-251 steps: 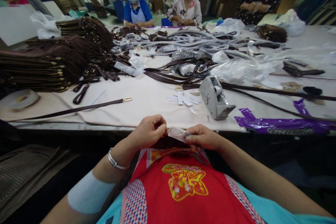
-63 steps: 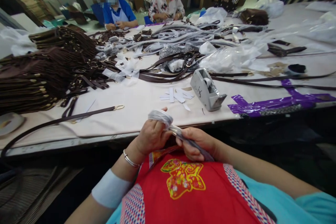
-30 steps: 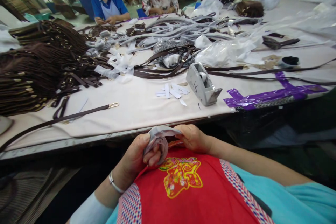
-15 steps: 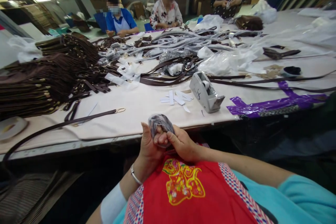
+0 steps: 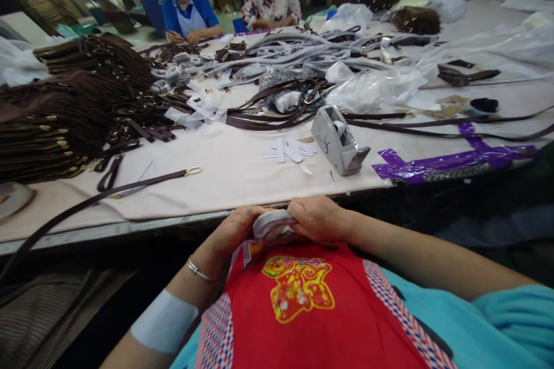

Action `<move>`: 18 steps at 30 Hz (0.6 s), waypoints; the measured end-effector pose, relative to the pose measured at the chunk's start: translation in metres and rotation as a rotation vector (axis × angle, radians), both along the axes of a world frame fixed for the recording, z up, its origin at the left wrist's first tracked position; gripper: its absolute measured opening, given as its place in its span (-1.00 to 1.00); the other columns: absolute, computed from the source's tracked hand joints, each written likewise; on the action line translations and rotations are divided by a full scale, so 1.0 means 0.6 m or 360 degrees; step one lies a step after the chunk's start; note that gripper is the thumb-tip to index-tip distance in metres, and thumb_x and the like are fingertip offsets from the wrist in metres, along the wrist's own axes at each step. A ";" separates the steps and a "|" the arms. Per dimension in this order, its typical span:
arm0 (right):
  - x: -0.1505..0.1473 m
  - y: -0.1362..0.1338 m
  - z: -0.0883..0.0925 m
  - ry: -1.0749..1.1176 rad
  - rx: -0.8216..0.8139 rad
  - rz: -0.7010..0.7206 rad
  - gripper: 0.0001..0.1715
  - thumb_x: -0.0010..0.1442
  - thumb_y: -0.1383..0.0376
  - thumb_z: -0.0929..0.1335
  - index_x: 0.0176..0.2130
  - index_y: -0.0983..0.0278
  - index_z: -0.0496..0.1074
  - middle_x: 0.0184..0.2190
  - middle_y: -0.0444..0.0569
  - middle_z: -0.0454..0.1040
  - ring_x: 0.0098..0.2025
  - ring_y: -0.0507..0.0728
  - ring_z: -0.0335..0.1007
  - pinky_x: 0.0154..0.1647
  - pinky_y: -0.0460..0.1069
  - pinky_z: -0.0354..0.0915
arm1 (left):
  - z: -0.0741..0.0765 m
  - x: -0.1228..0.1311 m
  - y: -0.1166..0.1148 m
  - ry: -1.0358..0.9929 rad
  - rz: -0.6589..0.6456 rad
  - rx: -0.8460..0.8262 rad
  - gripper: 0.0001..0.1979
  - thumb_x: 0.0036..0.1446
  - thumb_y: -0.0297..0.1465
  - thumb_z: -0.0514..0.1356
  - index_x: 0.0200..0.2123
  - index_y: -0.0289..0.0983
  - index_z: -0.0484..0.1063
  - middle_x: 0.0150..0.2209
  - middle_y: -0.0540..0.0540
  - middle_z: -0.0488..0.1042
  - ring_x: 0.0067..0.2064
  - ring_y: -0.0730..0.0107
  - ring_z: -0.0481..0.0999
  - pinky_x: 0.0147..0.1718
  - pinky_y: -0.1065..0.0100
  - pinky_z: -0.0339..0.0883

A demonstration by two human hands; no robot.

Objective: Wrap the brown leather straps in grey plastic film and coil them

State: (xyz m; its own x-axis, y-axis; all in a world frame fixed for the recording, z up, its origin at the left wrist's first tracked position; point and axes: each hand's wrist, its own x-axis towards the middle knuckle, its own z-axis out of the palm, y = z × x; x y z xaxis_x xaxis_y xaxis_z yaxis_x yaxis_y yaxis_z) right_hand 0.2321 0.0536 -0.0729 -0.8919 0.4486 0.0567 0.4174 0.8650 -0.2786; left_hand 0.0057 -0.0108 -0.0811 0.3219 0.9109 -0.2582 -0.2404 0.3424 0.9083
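Note:
Between both hands, at the table's front edge, is a small grey coil (image 5: pixel 273 226) with a pale wrapped-looking rim, perhaps a rolled strap in film. My left hand (image 5: pixel 239 226) grips its left side, fingers curled around it. My right hand (image 5: pixel 319 218) is closed on its right side, knuckles up, with the fingertips hidden. Beyond the hands stands a grey tape dispenser (image 5: pixel 340 141), and beside it lie several white paper strips (image 5: pixel 289 151). A dark brown strap (image 5: pixel 142 182) with a gold clasp lies across the table's edge to the left.
A stack of dark brown leather pieces (image 5: pixel 38 132) fills the left side. Grey-wrapped straps (image 5: pixel 277 49) and clear plastic (image 5: pixel 381 89) heap up mid-table. Purple tape (image 5: pixel 450 162) is stuck along the right edge. Several people, one in a blue shirt (image 5: pixel 194 17), work across the table.
The coil has turned from facing up around the left fingers to a lower, flatter pose. My right hand has rolled over onto its side. The view has tipped downward.

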 end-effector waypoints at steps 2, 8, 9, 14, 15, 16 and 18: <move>-0.002 0.002 0.009 -0.0180 0.0137 0.0207 -0.74 0.32 0.22 0.24 -0.23 0.36 0.40 -0.35 0.11 0.49 -0.42 0.15 0.41 -0.48 -0.03 0.12 | 0.017 -0.002 0.010 0.0460 -0.0415 0.0049 -0.47 0.14 0.04 0.19 -0.29 -0.38 0.54 -0.41 -0.12 0.53 -0.41 0.35 0.44 -0.41 0.39 0.29; -0.006 0.005 0.011 -0.0199 0.0013 0.0335 -0.66 0.37 0.14 0.24 -0.16 0.37 0.40 -0.28 0.10 0.49 -0.34 0.17 0.45 -0.41 -0.02 0.23 | 0.025 0.046 -0.008 0.0755 -0.0598 0.0136 -0.54 0.27 -0.04 0.05 -0.36 -0.32 0.43 -0.43 -0.02 0.40 -0.42 0.44 0.31 -0.41 0.43 0.21; -0.002 0.006 0.007 -0.0132 -0.0071 0.0298 -0.62 0.35 0.09 0.26 -0.12 0.37 0.39 -0.23 0.10 0.49 -0.30 0.17 0.45 -0.37 -0.01 0.26 | 0.020 0.051 -0.017 0.0726 -0.0521 0.0143 -0.55 0.29 -0.05 0.03 -0.36 -0.32 0.41 -0.43 -0.01 0.38 -0.42 0.45 0.29 -0.41 0.43 0.19; 0.014 -0.011 -0.026 0.0172 -0.0451 0.0208 -0.60 0.36 0.09 0.26 -0.05 0.39 0.31 -0.16 0.11 0.45 -0.21 0.15 0.44 -0.24 -0.01 0.34 | -0.002 0.051 -0.051 0.0568 -0.0350 0.0202 -0.59 0.28 -0.08 0.07 -0.33 -0.33 0.39 -0.41 -0.01 0.33 -0.41 0.46 0.26 -0.41 0.43 0.17; 0.014 -0.016 -0.032 0.0164 -0.0455 0.0194 -0.62 0.37 0.09 0.24 -0.09 0.38 0.32 -0.19 0.10 0.45 -0.24 0.15 0.44 -0.28 -0.01 0.33 | -0.001 0.049 -0.053 0.0543 -0.0367 0.0197 -0.60 0.28 -0.08 0.07 -0.28 -0.33 0.41 -0.40 -0.02 0.35 -0.40 0.44 0.27 -0.40 0.43 0.18; 0.014 -0.020 -0.035 0.0140 -0.0438 0.0185 -0.61 0.38 0.08 0.22 -0.13 0.37 0.32 -0.23 0.09 0.45 -0.29 0.15 0.44 -0.33 -0.02 0.32 | 0.002 0.046 -0.053 0.0521 -0.0399 0.0192 -0.59 0.28 -0.07 0.07 -0.22 -0.33 0.42 -0.37 -0.03 0.37 -0.38 0.43 0.29 -0.39 0.42 0.20; 0.013 -0.024 -0.035 0.0076 -0.0361 0.0201 -0.60 0.38 0.07 0.21 -0.18 0.36 0.33 -0.27 0.08 0.45 -0.36 0.14 0.42 -0.41 -0.02 0.27 | 0.011 0.039 -0.049 0.0515 -0.0486 0.0197 -0.56 0.31 -0.06 0.01 -0.15 -0.31 0.45 -0.31 -0.07 0.42 -0.32 0.37 0.34 -0.30 0.39 0.26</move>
